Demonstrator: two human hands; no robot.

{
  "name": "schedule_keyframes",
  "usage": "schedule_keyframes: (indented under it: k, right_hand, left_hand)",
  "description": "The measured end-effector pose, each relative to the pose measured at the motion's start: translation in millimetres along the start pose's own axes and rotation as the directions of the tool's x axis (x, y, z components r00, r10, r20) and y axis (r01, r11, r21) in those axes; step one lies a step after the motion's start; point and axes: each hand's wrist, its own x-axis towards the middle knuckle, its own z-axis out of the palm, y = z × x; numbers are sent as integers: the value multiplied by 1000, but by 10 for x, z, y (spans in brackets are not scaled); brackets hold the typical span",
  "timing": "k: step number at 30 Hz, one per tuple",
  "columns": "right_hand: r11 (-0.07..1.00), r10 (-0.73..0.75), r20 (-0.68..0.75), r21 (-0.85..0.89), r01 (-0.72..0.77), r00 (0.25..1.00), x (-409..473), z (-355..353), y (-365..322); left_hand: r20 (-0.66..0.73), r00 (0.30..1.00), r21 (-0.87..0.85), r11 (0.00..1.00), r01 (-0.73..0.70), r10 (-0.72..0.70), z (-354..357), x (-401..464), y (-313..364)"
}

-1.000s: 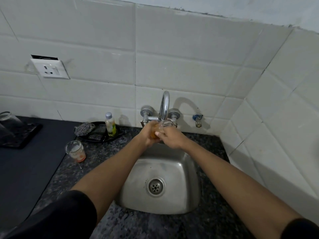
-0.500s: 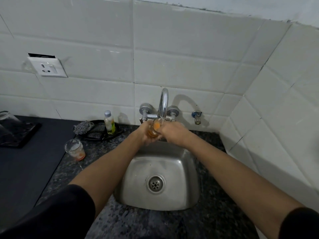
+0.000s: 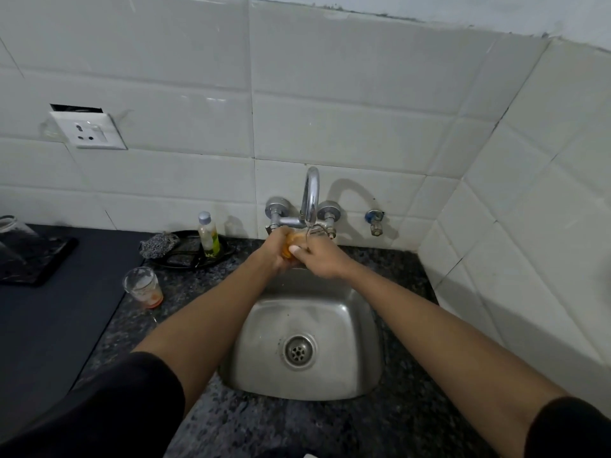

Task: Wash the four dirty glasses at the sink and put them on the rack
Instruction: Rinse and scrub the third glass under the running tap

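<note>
Both hands meet under the tap spout (image 3: 310, 196), over the back of the steel sink (image 3: 347, 312). A glass with orange residue (image 3: 291, 241) is between them. My left hand (image 3: 276, 251) grips it from the left. My right hand (image 3: 319, 256) is curled round its right side, thumb on the rim. Most of the glass is hidden by the fingers. Another dirty glass (image 3: 143, 287) with orange dregs stands upright on the counter left of the sink. A clean glass (image 3: 10, 233) stands upside down on the black rack tray (image 3: 43, 269) at the far left.
A black dish (image 3: 188, 256) behind the dirty glass holds a scrub pad (image 3: 158, 242) and a small soap bottle (image 3: 208, 234). White tiled walls close in behind and on the right. A wall socket (image 3: 89, 132) sits upper left. A dark mat (image 3: 49, 325) covers the left counter.
The hands stay under the tap with the glass, shifting slightly; the orange part of the glass shows differently between the fingers. The view has tilted a little.
</note>
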Motion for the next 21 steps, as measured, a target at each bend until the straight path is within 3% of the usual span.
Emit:
schedule_keyframes:
  k: [1,6,11,14,16,21]
  right_hand:
    - [999,24,-5,30,-23,1000,24,28,11]
    - [986,-16,58,-165,26,998,-40,-74,73]
    - [998,66,4,19,-66,998,38,-23,-51]
    - [985,12,48,-170,-3,999,56,-102,-41]
    - [979,-12,99,-202,32,995,42,-102,26]
    - [997,81,-15,10,-80,997,71,27,-66]
  left_hand:
    - [-8,1000,2,1000,7,-7,7,-11,-9]
    - [29,999,26,999,32,-33,8,-61,3]
    - [21,1000,15,1000,-8,8,87,-107,23]
    - [18,1000,22,1000,22,-23,104,-129,12]
    - [30,1000,38,999,6,-7,79,-121,28]
    - [-43,998,29,999,-34,35,21,-44,7]
